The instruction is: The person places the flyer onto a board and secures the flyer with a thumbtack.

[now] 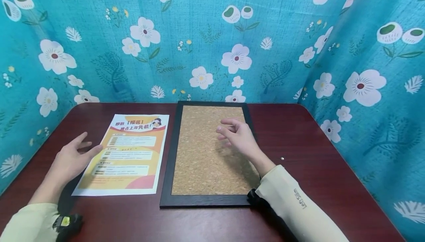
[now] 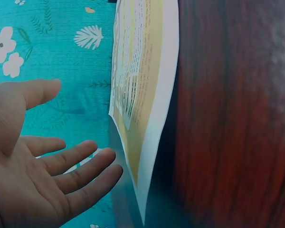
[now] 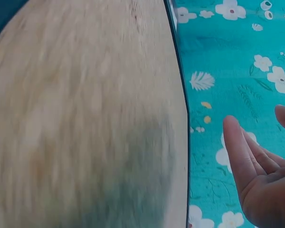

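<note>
An orange and yellow printed poster (image 1: 127, 153) with Chinese text lies on the table, left of a black-framed cork board (image 1: 206, 153). My left hand (image 1: 71, 159) is at the poster's left edge, fingers spread and holding nothing. In the left wrist view, that hand (image 2: 57, 171) appears beside the poster's edge (image 2: 156, 123), its palm bare. Over the right part of the cork board hovers my right hand (image 1: 240, 138), fingers loosely bent with nothing between them. The right wrist view shows this hand (image 3: 263, 175) apart from the cork surface (image 3: 85, 104).
A tiny white object (image 1: 282, 158), too small to identify, lies on the dark red wooden table (image 1: 308, 183) right of the board. A teal flowered curtain (image 1: 199, 31) hangs behind the table and along both sides.
</note>
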Motion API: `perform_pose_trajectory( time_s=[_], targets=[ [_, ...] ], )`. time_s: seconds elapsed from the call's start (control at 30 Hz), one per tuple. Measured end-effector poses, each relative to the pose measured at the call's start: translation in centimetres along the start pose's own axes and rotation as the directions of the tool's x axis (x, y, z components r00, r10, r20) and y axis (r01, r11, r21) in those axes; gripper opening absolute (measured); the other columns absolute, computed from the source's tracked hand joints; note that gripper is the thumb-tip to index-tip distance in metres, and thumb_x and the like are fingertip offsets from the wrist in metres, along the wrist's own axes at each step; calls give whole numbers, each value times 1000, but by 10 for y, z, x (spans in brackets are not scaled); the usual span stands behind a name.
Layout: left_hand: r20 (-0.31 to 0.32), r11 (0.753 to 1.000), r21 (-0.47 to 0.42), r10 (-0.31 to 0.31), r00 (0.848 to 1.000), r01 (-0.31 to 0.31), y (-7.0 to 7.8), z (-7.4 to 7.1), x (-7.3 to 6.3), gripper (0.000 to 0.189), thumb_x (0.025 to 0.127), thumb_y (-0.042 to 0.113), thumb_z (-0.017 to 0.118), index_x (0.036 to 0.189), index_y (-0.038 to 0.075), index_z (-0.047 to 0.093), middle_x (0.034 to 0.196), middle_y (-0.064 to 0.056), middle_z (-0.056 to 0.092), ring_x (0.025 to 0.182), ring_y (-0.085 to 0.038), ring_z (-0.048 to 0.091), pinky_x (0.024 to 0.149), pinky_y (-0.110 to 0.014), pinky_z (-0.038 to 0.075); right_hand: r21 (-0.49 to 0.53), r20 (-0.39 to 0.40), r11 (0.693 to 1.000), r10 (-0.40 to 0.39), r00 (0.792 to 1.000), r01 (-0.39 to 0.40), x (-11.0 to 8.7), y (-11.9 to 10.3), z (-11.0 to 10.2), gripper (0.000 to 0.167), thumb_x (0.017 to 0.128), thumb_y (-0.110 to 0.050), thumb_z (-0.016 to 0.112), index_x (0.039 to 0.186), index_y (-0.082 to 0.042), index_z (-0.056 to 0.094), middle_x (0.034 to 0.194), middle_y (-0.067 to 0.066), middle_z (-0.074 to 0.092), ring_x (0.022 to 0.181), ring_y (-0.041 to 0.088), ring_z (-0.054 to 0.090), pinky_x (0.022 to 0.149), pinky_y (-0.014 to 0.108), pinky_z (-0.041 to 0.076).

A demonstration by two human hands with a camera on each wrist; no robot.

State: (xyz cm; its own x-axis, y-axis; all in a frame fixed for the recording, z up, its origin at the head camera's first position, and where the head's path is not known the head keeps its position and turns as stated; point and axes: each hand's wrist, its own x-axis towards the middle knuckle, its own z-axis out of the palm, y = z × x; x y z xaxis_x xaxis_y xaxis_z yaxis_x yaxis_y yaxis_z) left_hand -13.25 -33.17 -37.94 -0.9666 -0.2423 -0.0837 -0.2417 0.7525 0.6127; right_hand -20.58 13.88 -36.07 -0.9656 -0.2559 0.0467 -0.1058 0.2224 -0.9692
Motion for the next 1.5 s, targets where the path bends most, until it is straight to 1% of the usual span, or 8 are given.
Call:
perform_pose_trajectory(
  time_s=[0.13,0.33,0.67,0.83,1.03,1.2,1.4,1.5],
  targets=[
    [10,1000,-1,-29,1000,29,-2,0,3,98,97,53,56,157,-4,5,142,-44,35,124,-62,37,92,-74,37,36,44,999,17,999,-19,5,0,16,51,98,-28,67,140,-3,52,120,22,68,98,31,72,79,54,56],
    [9,999,7,-34,999,34,-1,0,4,95,98,51,57,156,-7,10,140,-45,37,122,-61,39,92,-72,38,68,101,997,17,995,-24,13,-2,38,49,98,-26,67,139,-3,53,120,22,68,102,38,70,76,50,58],
    [21,998,12,-62,998,62,0,3,7,97,97,53,58,155,-9,12,138,-44,38,118,-59,42,92,-71,39,118,181,992,28,983,-50,19,-7,63,49,99,-19,65,142,0,49,126,26,64,107,45,66,79,55,56],
    [30,997,15,-75,997,75,0,1,6,96,97,50,59,153,-12,13,136,-46,38,113,-58,49,86,-64,48,116,180,992,26,983,-47,23,-6,79,48,99,-21,66,141,-1,52,120,21,68,103,42,68,76,50,58],
    [33,996,-1,-85,996,86,-4,0,7,95,97,47,62,152,-13,14,134,-46,39,103,-53,58,73,-51,58,115,196,989,69,978,-93,28,-10,96,56,97,-25,69,142,1,50,117,17,70,100,37,70,73,45,59],
    [27,997,-17,-81,996,81,-6,-1,7,93,97,45,63,152,-14,16,133,-45,40,101,-52,58,71,-50,58,169,228,977,94,969,-134,31,-10,110,60,96,-24,70,144,4,46,120,17,69,96,34,72,73,44,59],
    [24,996,-39,-83,996,84,-8,-2,7,90,97,43,63,151,-15,19,131,-45,41,100,-52,60,67,-47,59,247,264,939,172,949,-239,36,-10,126,66,94,-23,73,146,5,43,123,19,67,99,32,72,74,43,59],
    [35,995,-53,-83,996,85,-9,-3,7,91,97,44,63,151,-15,18,131,-45,41,102,-52,60,68,-48,59,244,272,930,207,940,-276,37,-11,132,66,94,-23,73,146,5,42,123,21,67,99,31,72,73,42,59]
  ],
)
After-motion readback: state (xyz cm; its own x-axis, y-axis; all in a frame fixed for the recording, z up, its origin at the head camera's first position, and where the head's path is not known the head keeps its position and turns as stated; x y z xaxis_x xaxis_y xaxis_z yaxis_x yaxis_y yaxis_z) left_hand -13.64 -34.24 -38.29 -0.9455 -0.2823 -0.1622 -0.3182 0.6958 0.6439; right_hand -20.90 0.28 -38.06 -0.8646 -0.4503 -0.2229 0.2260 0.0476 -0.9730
